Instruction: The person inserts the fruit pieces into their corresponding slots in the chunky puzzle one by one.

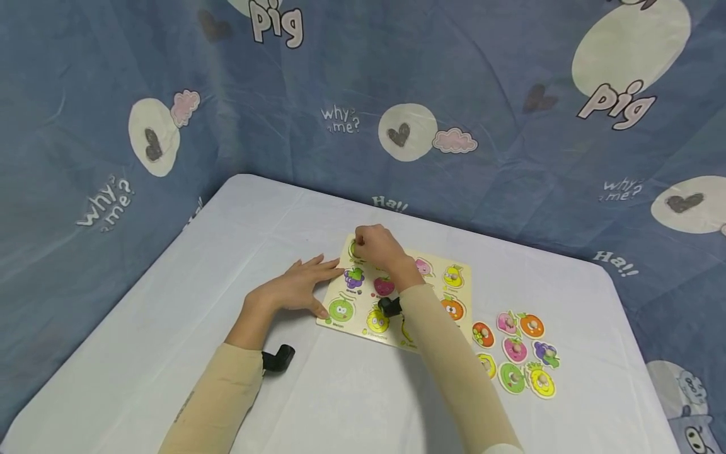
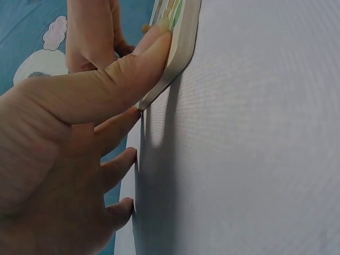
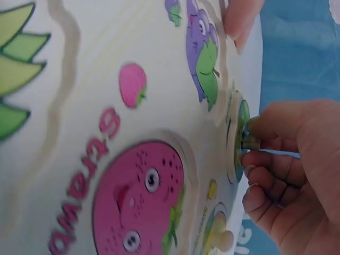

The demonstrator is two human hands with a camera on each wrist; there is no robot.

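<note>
A wooden fruit puzzle board (image 1: 360, 320) lies on the table, printed with pictures such as a strawberry (image 3: 141, 196), grapes (image 3: 202, 58) and a melon (image 1: 341, 309). At its far left corner my right hand (image 1: 377, 246) pinches the small knob of a round green puzzle piece (image 3: 234, 143) between thumb and fingers. The piece sits at its printed place, partly covered by the hand in the head view. My left hand (image 1: 297, 287) rests at the board's left edge with fingers spread, its thumb (image 2: 151, 53) pressing on the near corner. Another knobbed piece (image 3: 219, 234) sits on the board beside the green one.
Several loose knobbed fruit pieces lie right of the board, among them a strawberry piece (image 1: 515, 350), an orange piece (image 1: 531, 326), a grape piece (image 1: 546, 354) and a pineapple piece (image 1: 541, 381). A white cloth (image 1: 317, 403) covers the table. A blue printed curtain (image 1: 340, 69) hangs behind.
</note>
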